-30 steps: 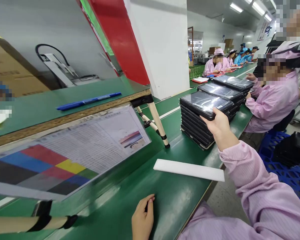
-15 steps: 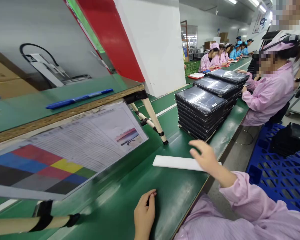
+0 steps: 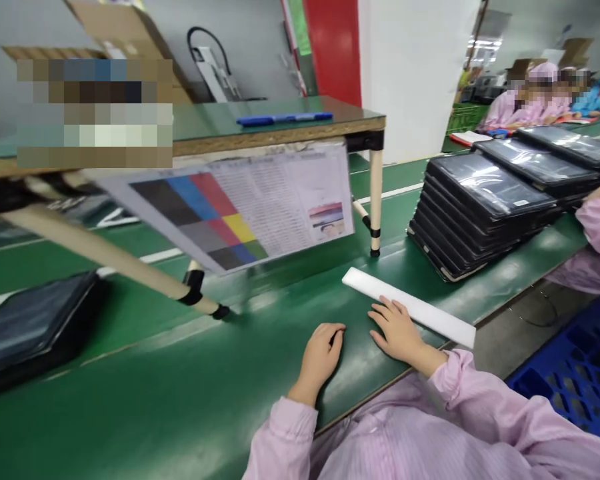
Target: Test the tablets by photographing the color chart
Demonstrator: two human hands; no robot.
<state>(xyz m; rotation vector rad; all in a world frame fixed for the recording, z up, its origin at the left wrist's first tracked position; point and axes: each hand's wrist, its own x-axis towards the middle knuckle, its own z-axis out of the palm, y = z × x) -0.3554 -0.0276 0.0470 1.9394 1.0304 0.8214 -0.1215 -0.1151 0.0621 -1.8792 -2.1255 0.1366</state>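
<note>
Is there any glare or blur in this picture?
In the head view, bright glare streaks the stacked black devices' glossy tops; the green bench has pale sheen; fine print on the hanging sheet is too soft to read; the left hand and right hand look clearer.

One white strip (image 3: 427,311), one blue pen (image 3: 285,119), one printed chart (image 3: 265,207)
</note>
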